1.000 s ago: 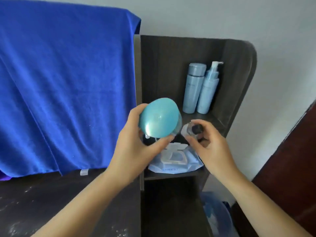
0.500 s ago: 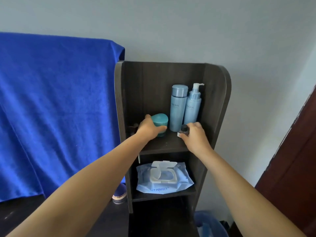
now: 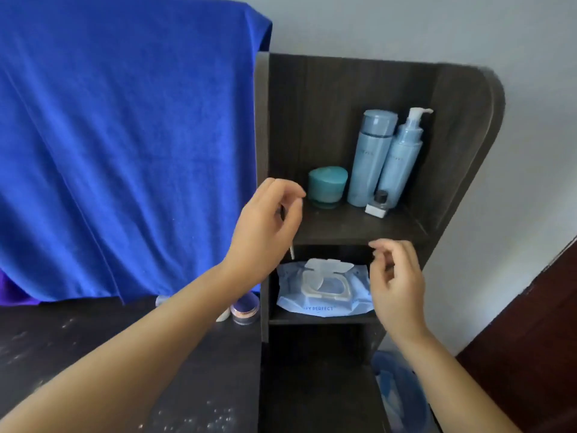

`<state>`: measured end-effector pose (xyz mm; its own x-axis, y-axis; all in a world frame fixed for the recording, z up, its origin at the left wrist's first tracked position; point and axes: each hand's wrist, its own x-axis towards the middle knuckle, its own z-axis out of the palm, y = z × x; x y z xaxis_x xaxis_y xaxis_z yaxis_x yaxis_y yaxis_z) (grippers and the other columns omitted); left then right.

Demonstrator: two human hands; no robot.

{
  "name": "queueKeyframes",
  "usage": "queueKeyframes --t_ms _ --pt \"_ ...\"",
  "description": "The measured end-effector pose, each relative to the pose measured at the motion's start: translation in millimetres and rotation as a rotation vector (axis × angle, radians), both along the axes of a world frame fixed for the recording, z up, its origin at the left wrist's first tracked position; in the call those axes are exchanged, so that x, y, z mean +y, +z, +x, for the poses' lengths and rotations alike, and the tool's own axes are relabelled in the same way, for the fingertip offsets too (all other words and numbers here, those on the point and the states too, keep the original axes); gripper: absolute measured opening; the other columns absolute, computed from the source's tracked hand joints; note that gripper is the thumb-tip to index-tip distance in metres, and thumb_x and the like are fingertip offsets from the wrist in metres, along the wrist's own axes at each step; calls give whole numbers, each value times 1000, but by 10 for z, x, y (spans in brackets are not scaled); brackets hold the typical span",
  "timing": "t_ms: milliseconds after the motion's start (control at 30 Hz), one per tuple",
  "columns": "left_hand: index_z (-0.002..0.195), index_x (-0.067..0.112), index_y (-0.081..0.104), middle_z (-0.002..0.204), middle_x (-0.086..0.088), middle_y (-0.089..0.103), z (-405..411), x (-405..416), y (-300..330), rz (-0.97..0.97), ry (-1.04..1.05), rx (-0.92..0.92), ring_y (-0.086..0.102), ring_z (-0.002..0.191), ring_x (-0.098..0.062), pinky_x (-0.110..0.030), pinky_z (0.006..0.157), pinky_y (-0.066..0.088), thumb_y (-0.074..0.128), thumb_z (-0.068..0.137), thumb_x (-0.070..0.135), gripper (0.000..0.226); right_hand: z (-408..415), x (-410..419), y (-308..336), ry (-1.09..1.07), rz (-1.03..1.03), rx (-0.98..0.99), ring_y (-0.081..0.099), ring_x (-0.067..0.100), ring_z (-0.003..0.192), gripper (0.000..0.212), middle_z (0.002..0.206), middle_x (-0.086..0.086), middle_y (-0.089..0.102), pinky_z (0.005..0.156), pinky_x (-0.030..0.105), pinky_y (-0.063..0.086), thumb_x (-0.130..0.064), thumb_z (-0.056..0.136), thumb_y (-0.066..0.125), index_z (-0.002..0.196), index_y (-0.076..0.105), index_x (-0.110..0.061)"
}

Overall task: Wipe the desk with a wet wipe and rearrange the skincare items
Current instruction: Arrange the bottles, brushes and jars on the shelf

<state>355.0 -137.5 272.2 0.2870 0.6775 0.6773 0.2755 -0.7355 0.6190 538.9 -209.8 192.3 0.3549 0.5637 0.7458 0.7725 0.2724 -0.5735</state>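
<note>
Two hands: left hand (image 3: 265, 220) and right hand (image 3: 396, 276) both empty, fingers loosely curled, in front of dark wooden shelf unit (image 3: 462, 151)
Lower shelf: pale blue wet wipe pack (image 3: 321, 304), lid flipped up
Upper shelf: round teal cream jar (image 3: 327, 186), small dark-capped clear vial (image 3: 378, 203), tall light blue capped bottle (image 3: 370, 157), light blue pump bottle (image 3: 401, 157) touching it

The top shelf (image 3: 359, 226) has bare room at its front and left. At the back stand a jar (image 3: 327, 185), two bottles (image 3: 371, 157) and a small vial (image 3: 378, 203). The wipes pack (image 3: 324, 289) fills the lower shelf.
</note>
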Motion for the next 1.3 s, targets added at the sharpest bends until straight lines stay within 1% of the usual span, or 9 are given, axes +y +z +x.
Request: queueKeyframes --t_ms 100,200,267,333,433,633,833,1000,1300 --pt "87 19 51 82 10 53 -638 -80 -520 32 119 37 50 73 -8 -12 66 40 43 89 17 9 -428 -40 -557 142 -149 -30 52 4 76 21 85 -1 58 64 12 41 -11 86 42 86 62 -5" --pt "89 18 54 79 15 56 -1157 113 -1263 -246 326 54 50 64 -5 -16 65 42 45 87 18 9 -952 69 -1161 292 -429 23 53 1 74 21 86 -4 59 65 18 45 -16 86 42 87 63 -12" --pt "96 16 54 81 5 58 -1384 280 -1723 -457 443 123 52 64 -17 -37 69 48 50 88 15 9 -1284 222 -1465 378 -647 52 58 5 90 26 107 -5 59 79 27 52 -18 88 44 108 61 -15" --pt "107 12 53 86 -1 58 -1482 428 -2102 -618 442 213 56 73 -24 -43 77 49 53 87 11 20 -1536 448 -1711 422 -836 64 46 16 126 45 142 2 42 107 29 38 -17 92 48 136 41 -13" --pt "130 11 41 116 -7 53 -1442 645 -2549 -781 335 283 54 109 -25 -38 92 45 60 85 15 49 -1790 813 -1967 273 -920 66 13 22 145 71 157 9 7 114 25 16 -17 91 53 147 10 -8" --pt "139 14 31 137 -7 41 -1132 1096 -2959 -873 281 330 38 127 -23 -37 97 40 66 80 29 70 -1982 1343 -2317 -6 -857 206 19 28 143 80 155 16 13 114 32 21 -13 84 63 147 14 -8" --pt "117 13 46 117 -6 55 -1178 1311 -3028 -818 227 419 47 113 -25 -41 88 44 66 79 33 47 -1936 1541 -2353 -53 -779 194 44 30 123 71 134 14 40 100 41 43 -20 76 73 136 36 -12" --pt "115 19 49 113 -1 57 -1483 1061 -2891 -831 219 330 53 108 -23 -40 88 46 71 75 35 49 -2016 1233 -2231 -3 -813 191 46 32 120 69 128 14 42 99 38 40 -20 74 73 134 39 -12" --pt "114 36 50 110 17 59 -1575 53 -1290 -484 106 107 58 98 -4 -26 80 50 76 68 36 52 -1661 63 -1131 413 -554 213 40 2 125 71 130 -16 35 102 13 36 -21 72 72 132 35 -30"
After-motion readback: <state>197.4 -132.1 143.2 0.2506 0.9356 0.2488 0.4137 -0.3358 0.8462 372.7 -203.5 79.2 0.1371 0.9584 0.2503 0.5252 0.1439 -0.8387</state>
